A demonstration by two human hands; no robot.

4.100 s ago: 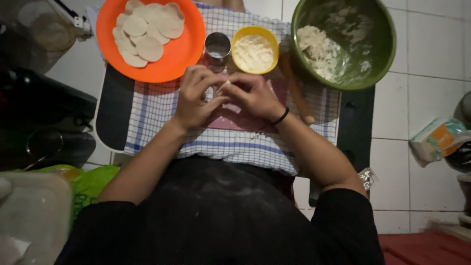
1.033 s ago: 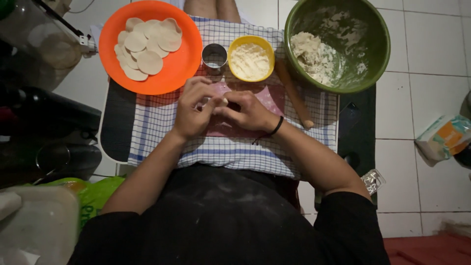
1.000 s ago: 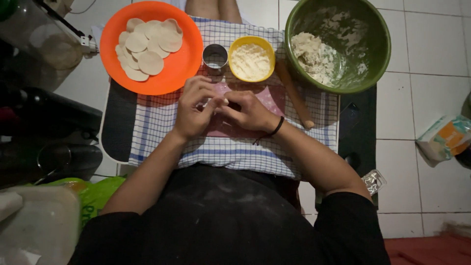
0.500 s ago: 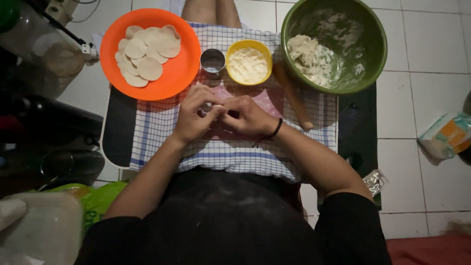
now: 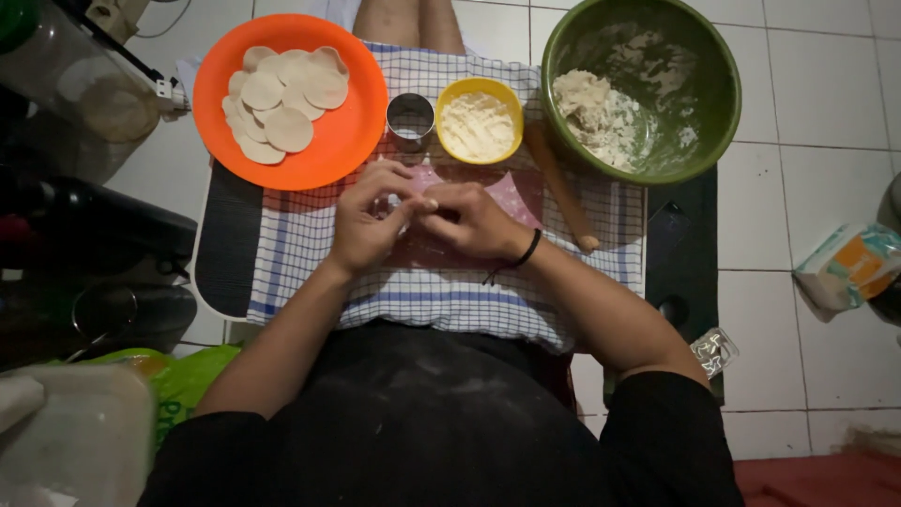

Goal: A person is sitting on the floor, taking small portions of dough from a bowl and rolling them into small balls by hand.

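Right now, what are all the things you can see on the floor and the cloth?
Round orange plastic plate: one, top left of the cloth.
Flat pale dough discs: a pile, exact count unclear, on the plate.
Small round metal cutter: one, silver, between plate and yellow bowl.
Small yellow bowl of white flour: one, top middle.
Big green bowl with a dough lump: one, top right.
Wooden rolling pin: one, brown, right of the hands.
Blue-and-white checked cloth: one, under everything.
Left hand: pinching something small, hidden.
Right hand: fingertips meeting the left, black wristband.
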